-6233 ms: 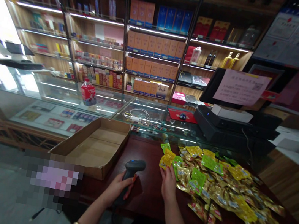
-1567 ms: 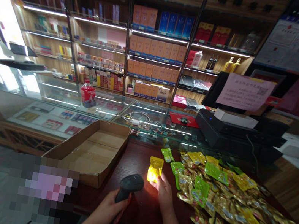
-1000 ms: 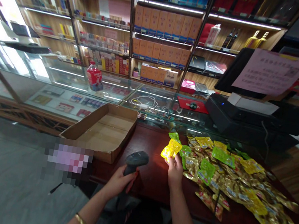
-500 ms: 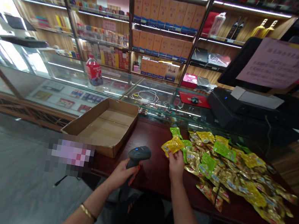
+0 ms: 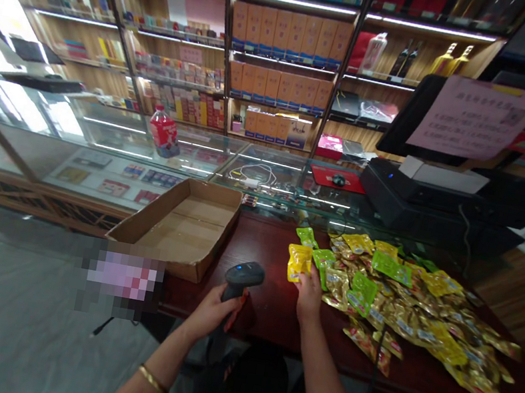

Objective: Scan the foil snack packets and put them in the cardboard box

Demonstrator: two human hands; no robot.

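Note:
My left hand is wrapped round the handle of a dark barcode scanner, whose head points right and shows a small blue light. In my right hand is a yellow snack packet, pinched at its lower right edge and facing the scanner across a short gap. Right beside that hand lies a pile of snack packets, gold, yellow and green, spread over the dark red table. A green packet lies just behind the held one.
An open cardboard box sits on the table's left side. Behind stands a glass counter with a red-labelled bottle, a white cable and a mouse. A monitor with a paper sheet is at right. Stocked shelves line the back.
The yellow packet has turned more upright, its face now squarer to the view, still in my right hand. My left hand keeps its hold on the scanner. The view has tilted up slightly.

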